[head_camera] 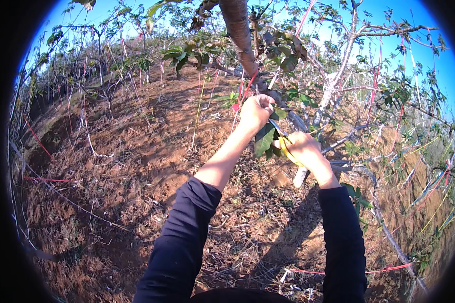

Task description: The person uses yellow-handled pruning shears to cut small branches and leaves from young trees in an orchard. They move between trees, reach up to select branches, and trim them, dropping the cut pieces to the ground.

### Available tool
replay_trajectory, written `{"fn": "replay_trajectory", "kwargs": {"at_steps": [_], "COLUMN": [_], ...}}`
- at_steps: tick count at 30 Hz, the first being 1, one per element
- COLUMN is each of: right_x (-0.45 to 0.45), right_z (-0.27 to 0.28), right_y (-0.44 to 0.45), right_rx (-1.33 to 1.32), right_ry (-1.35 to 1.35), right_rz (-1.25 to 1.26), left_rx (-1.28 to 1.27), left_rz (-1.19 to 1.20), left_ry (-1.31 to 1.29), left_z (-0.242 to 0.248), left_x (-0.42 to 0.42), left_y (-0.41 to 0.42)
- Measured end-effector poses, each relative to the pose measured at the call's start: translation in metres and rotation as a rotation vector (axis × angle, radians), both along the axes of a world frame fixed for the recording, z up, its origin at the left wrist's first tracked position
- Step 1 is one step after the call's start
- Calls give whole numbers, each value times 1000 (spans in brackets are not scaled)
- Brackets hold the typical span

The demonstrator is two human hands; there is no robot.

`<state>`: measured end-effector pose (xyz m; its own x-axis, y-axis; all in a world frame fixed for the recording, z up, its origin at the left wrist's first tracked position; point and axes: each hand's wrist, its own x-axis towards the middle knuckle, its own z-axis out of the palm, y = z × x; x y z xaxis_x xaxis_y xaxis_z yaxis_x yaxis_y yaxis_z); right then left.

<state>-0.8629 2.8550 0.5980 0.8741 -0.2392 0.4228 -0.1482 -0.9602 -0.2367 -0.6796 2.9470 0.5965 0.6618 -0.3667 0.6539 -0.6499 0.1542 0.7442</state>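
Note:
My right hand (pixel 303 149) grips the yellow handles (pixel 288 151) of a cutting tool, apparently scissors or pruning shears. Its metal blades (pixel 277 126) point up and left, ending just below the fingers of my left hand (pixel 254 113). Those fingers are curled together against the tree branch (pixel 240 36); whatever they may pinch is hidden. A red ribbon (pixel 249 87) is looped on the branch and runs down behind my left hand. Green leaves (pixel 265 140) hang between the two hands, beside the blades.
Sloping reddish soil (pixel 136 163) with dry litter lies below. A pale tree trunk (pixel 328 91) with spreading limbs stands to the right. A thin bare branch (pixel 383 223) slants down at right. Ribbons, including a taut red one (pixel 388 268), stretch between branches and ground.

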Motion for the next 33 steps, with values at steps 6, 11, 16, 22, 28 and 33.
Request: {"fn": "replay_trajectory", "kwargs": {"at_steps": [6,11,16,22,28,33], "right_x": [-13,-51,-101,-128,-125,-111], "right_z": [-22,-55,-87,-68,-4,64], "right_y": [-11,-25,-26,-10,44,86], "right_rx": [46,328,576,1056,1012,551], "right_ry": [-100,-191,-210,-160,-168,-149], "right_rz": [109,205,215,429,552,601], "left_rx": [-49,59,91,-473,-691,-641], "left_rz": [-93,-58,-174,-33,-21,-232], "left_ry": [29,-140,-108,-103,-227,-171], "left_z": [2,2,7,59,129,149], "left_x": [-23,-60,-91,-107,-116,-120], "left_y": [19,58,107,175,187,187]}}
